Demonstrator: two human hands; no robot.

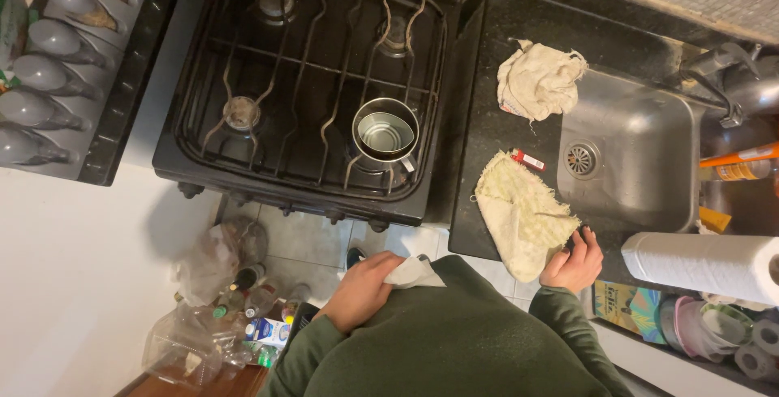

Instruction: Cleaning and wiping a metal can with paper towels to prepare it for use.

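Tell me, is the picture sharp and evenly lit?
Head view: mostly sharp, slightly bent at the edges; the sink and pot show soft glare, the floor clutter lies in dimmer light, the left hand looks slightly soft.

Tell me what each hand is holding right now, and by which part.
The left hand grips a white paper towel piece by its bunched end. The right hand rests on the corner of the cream cloth on the counter.
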